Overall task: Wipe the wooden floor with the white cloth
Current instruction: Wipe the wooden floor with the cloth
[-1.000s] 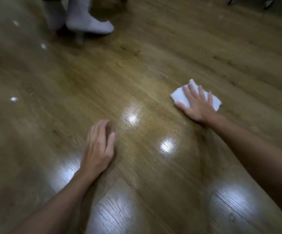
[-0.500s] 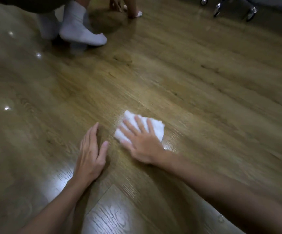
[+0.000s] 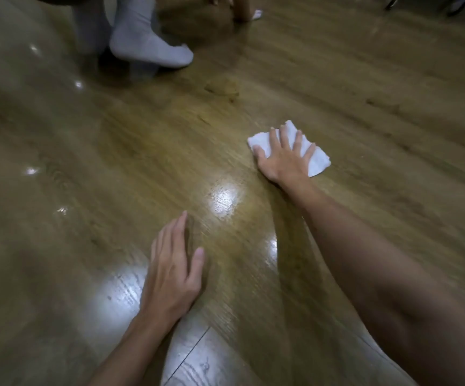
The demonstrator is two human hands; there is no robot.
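The folded white cloth (image 3: 319, 160) lies flat on the glossy wooden floor (image 3: 108, 151), right of centre. My right hand (image 3: 284, 160) presses down on it with fingers spread, covering most of its middle; the cloth's left corner and right edge stick out. My left hand (image 3: 172, 274) rests palm-down on the bare floor nearer to me, fingers close together, holding nothing. The two hands are well apart.
Another person's feet in white socks (image 3: 147, 43) stand at the top left. A second person's hand with a bit of white cloth (image 3: 246, 11) touches the floor at the top centre. Chair casters (image 3: 454, 4) show at the top right. Light glare (image 3: 224, 200) marks the boards.
My right hand has slid the cloth from beside my left hand out to the right and farther away. One second ago it was also out at the right. My left hand stayed planted.
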